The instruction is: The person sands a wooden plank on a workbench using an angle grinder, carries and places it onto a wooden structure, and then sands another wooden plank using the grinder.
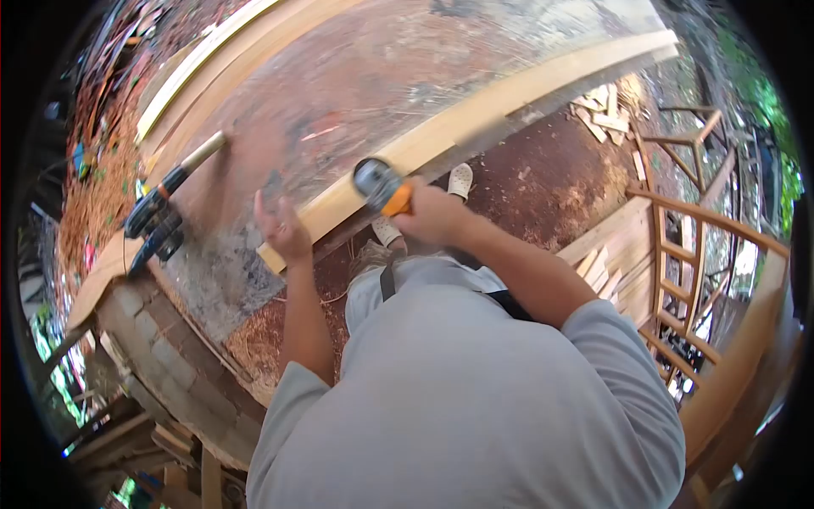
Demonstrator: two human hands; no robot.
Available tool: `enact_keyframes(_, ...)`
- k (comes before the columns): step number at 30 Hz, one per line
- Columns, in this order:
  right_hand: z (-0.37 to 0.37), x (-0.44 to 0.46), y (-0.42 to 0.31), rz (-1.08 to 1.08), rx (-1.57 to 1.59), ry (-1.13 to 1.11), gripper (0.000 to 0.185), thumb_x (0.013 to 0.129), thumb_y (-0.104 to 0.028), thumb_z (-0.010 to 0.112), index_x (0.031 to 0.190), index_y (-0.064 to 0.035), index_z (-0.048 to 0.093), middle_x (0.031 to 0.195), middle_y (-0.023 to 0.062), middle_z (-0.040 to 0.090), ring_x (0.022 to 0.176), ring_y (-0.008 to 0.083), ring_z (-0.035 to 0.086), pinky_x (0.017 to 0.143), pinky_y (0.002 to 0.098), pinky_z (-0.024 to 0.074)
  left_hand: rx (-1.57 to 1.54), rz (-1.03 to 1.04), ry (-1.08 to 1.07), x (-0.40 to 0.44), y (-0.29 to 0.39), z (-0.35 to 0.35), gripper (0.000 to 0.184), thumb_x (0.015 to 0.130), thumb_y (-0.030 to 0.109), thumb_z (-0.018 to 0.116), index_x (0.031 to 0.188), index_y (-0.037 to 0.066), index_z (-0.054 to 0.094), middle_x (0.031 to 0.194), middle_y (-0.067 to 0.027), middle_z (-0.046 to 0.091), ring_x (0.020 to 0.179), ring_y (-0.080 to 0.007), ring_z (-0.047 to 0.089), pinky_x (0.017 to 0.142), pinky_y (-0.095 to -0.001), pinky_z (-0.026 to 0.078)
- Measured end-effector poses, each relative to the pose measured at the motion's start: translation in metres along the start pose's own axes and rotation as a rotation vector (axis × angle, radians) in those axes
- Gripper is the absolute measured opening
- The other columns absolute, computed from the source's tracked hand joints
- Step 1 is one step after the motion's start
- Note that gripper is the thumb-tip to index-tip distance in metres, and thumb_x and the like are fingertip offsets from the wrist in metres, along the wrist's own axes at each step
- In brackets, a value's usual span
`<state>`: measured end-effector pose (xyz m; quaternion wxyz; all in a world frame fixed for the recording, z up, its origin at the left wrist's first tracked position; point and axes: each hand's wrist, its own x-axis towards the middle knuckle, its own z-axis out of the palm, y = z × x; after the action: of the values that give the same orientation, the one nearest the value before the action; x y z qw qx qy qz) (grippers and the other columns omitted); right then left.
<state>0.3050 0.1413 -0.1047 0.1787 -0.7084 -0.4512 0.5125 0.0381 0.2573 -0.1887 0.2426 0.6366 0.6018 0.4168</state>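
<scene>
In my right hand (437, 212) is an orange and grey power tool (381, 185) with a round head; blur hides its exact kind. It is over a long pale wooden plank (462, 119) that lies along the near edge of the worktable (297, 110). My left hand (285, 231) is by the plank's left end, fingers spread and holding nothing. Whether it touches the wood I cannot tell.
A dark power tool with a long pale tube (161, 212) rests on the table's left side. More boards (220, 59) lie along the far edge. Wood scraps (606, 110) are on the ground at right, near wooden frames (678, 254). Bricks (161, 339) stand at lower left.
</scene>
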Motion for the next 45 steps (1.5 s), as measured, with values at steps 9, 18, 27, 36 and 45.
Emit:
enact_keyframes(9, -0.014, -0.01, 0.043, 0.083, -0.032, 0.129, 0.065, 0.084, -0.041, 0.073, 0.121, 0.0078, 0.049, 0.105, 0.0308, 0.07, 0.1, 0.0456, 0.071, 0.09, 0.0503, 0.0564, 0.584, 0.045, -0.207, -0.003, -0.027, 0.047, 0.052, 0.104, 0.04, 0.054, 0.086, -0.007, 0.068, 0.162, -0.0239, 0.039, 0.148, -0.0415, 0.038, 0.119, -0.0596, 0.029)
enact_keyframes(18, -0.187, -0.01, 0.155, 0.245, 0.335, 0.344, 0.053, 0.087, -0.035, 0.078, 0.123, 0.0005, 0.062, 0.096, 0.0128, 0.072, 0.084, 0.021, 0.071, 0.076, 0.0378, 0.058, 0.49, 0.382, -0.615, -0.039, 0.077, 0.159, 0.053, 0.1, 0.048, 0.059, 0.091, -0.004, 0.071, 0.166, -0.0191, 0.034, 0.154, -0.0399, 0.028, 0.123, -0.0621, 0.018)
enact_keyframes(27, -0.326, 0.007, 0.236, 0.143, 0.28, 0.514, 0.042, 0.09, -0.034, 0.075, 0.117, -0.0034, 0.066, 0.093, 0.005, 0.07, 0.081, 0.0167, 0.068, 0.075, 0.0358, 0.0564, 0.618, 0.514, -0.804, -0.042, 0.141, 0.223, 0.061, 0.091, 0.057, 0.067, 0.092, -0.003, 0.075, 0.17, -0.0167, 0.026, 0.156, -0.042, 0.021, 0.123, -0.0632, 0.017)
enact_keyframes(36, -0.426, 0.033, 0.316, 0.412, 0.313, 0.717, 0.039, 0.092, -0.037, 0.074, 0.115, -0.0065, 0.07, 0.088, 0.0029, 0.067, 0.072, 0.0131, 0.064, 0.063, 0.0319, 0.0546, 0.665, 0.571, -0.786, -0.044, 0.136, 0.223, 0.065, 0.092, 0.061, 0.065, 0.096, -0.003, 0.076, 0.17, -0.0178, 0.026, 0.155, -0.0453, 0.021, 0.123, -0.064, 0.017)
enact_keyframes(45, -0.267, 0.013, 0.21, 0.217, 0.252, 0.522, 0.05, 0.08, -0.034, 0.082, 0.119, -0.0042, 0.07, 0.1, 0.0139, 0.075, 0.094, 0.0251, 0.073, 0.084, 0.0375, 0.0585, 0.35, 0.552, -0.696, -0.041, 0.115, 0.203, 0.046, 0.078, 0.043, 0.082, 0.093, 0.001, 0.071, 0.154, -0.0171, 0.048, 0.142, -0.0399, 0.043, 0.116, -0.0576, 0.031)
